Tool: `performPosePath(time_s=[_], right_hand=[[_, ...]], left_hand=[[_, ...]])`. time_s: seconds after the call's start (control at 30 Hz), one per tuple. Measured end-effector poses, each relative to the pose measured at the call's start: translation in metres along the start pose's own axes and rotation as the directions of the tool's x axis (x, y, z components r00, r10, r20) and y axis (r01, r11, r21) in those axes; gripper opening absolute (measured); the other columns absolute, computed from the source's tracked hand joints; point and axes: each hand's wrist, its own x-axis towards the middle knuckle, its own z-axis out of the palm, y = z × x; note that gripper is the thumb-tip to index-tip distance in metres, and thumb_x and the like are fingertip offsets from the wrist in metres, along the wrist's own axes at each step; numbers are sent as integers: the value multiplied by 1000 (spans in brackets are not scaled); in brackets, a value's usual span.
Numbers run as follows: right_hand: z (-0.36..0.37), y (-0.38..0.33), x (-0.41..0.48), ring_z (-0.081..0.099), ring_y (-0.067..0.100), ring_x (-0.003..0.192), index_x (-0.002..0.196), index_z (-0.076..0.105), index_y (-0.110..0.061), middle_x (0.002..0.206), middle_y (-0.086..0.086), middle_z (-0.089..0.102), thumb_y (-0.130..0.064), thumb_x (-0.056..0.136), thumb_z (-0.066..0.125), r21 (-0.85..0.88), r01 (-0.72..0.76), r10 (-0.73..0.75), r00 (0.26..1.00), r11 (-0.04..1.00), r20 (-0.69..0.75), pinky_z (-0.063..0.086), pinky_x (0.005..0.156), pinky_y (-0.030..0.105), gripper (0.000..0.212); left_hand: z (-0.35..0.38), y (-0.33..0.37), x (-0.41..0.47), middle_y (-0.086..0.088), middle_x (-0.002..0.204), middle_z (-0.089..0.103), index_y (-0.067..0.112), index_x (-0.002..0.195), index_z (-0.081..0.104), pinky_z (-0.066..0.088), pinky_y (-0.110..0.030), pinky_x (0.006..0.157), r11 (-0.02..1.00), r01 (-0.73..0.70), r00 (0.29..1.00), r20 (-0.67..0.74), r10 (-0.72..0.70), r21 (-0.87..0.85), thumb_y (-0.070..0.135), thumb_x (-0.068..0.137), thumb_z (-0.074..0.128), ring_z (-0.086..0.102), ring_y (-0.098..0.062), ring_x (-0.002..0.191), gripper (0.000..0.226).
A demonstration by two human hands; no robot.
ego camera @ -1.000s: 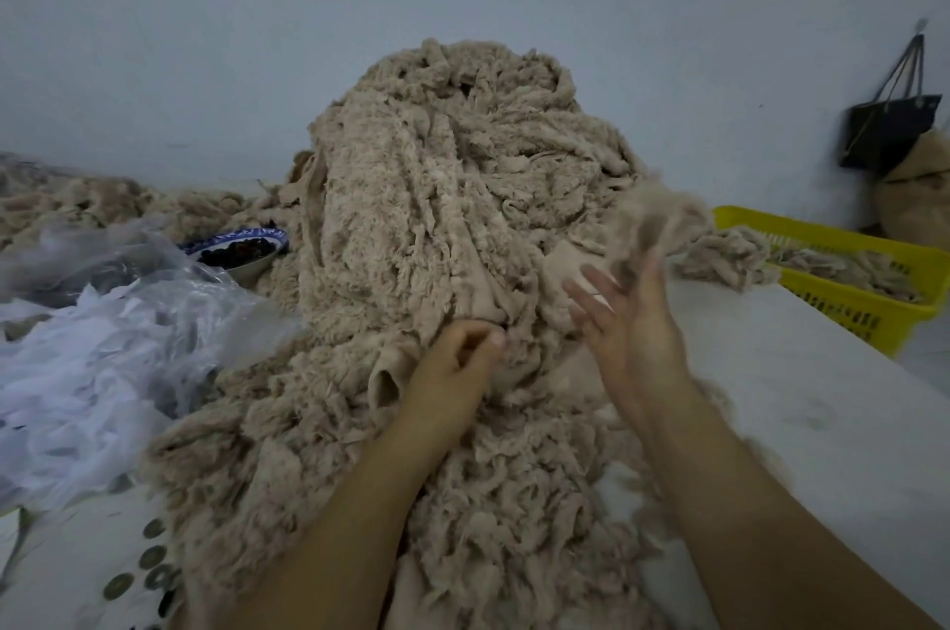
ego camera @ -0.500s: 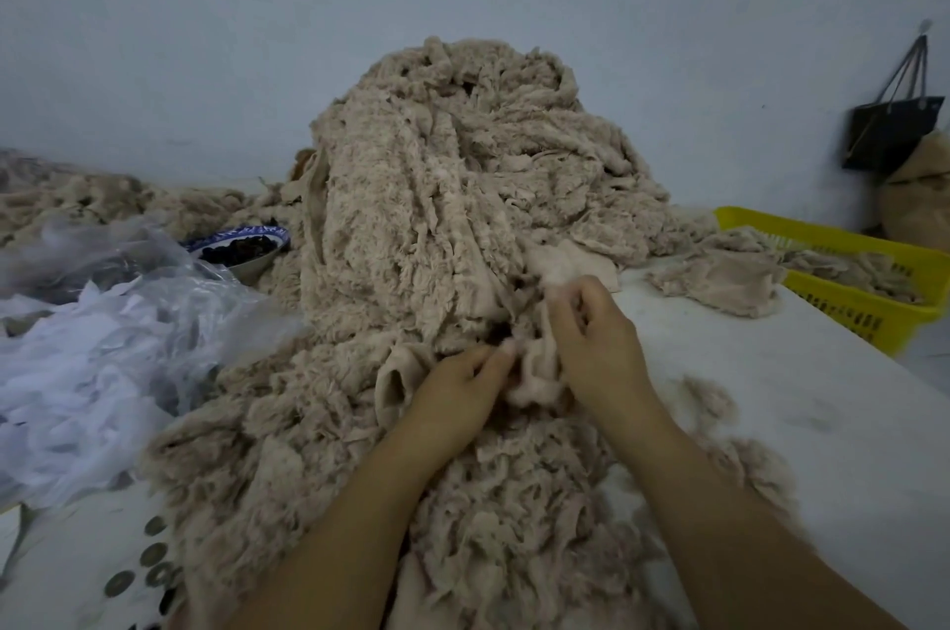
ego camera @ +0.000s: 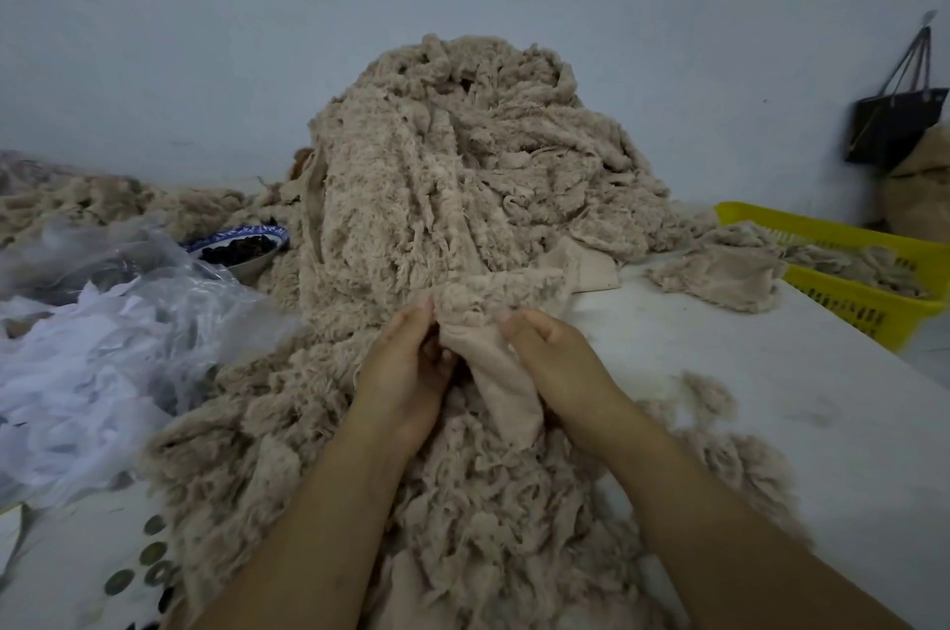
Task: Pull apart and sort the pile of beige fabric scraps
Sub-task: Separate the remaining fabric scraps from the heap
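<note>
The pile at centre frame is matt beige cloth, shaggy and fuzzy on its face, while the scrap just below it shows a smooth, flat backing. At left lies crinkled clear plastic film with a faint sheen. At right, a yellow basket of perforated plastic adjoins the smooth white table.

A pale blue wall stands behind the white table.

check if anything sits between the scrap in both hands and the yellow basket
Nothing blocks it. The left hand and right hand pinch the scrap; bare table runs toward the yellow basket, with only one loose scrap lying flat near the table's edge before it.
</note>
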Motion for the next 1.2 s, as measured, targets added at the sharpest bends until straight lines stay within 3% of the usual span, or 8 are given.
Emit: performPosePath(time_s=[0.13,0.23,0.43,0.57,0.73,0.87,1.0,1.2], right_hand=[[-4,-2,1,64,39,110,105,70,-3,112,25,68,-46,100,53,247,-121,127,992,961,-9,48,102,55,46],[-6,0,3,72,19,103,102,78,-22,105,3,77,-40,103,50,285,-114,113,993,952,18,52,100,43,33],[-9,2,4,74,11,90,84,81,-28,93,0,78,-56,100,44,270,-88,91,996,959,1,57,69,18,49],[-9,2,2,69,5,96,90,67,-42,97,-13,73,-80,77,54,137,12,-17,999,991,42,53,81,23,42],[-8,9,6,48,-4,58,81,54,-34,67,-19,55,-49,98,52,-181,64,-70,997,981,-25,38,53,13,23],[-12,8,9,48,10,59,80,56,-8,70,1,54,-42,101,49,-82,-83,62,973,993,-223,39,52,22,40],[-23,5,13,49,15,61,64,55,-21,61,-3,55,-37,100,49,70,-148,163,902,987,-399,40,59,31,40],[-22,2,18,44,17,61,51,57,-27,61,-1,48,-37,98,52,315,-138,257,890,939,-376,36,59,33,49]], left_hand=[[0,-5,-1,3,56,58,19,79,59,43,-21,47,903,-123,973,-129,192,410,32,96,63,52,-9,49,22],[1,-5,-7,21,98,69,37,106,62,52,-16,69,622,-367,901,98,423,692,39,96,62,65,-1,86,10],[7,-13,-16,24,116,63,43,119,61,48,-10,85,385,-429,903,377,206,817,37,99,57,58,11,105,21],[5,-11,-13,12,82,68,34,87,63,49,-15,59,494,-334,937,228,263,803,37,95,63,62,-2,71,9],[2,-12,-8,14,63,56,23,81,57,42,-17,51,500,-286,957,225,181,817,35,95,65,50,-2,56,20],[4,-13,-7,19,54,47,20,76,54,34,-14,46,470,-293,953,290,81,832,32,95,66,41,1,49,25],[4,-12,-9,18,54,44,21,68,49,32,-15,48,463,-297,952,298,72,835,28,95,67,39,0,51,33],[8,-5,-13,8,61,44,27,60,50,36,-26,51,727,-202,979,106,176,656,32,90,69,42,-10,57,36]])
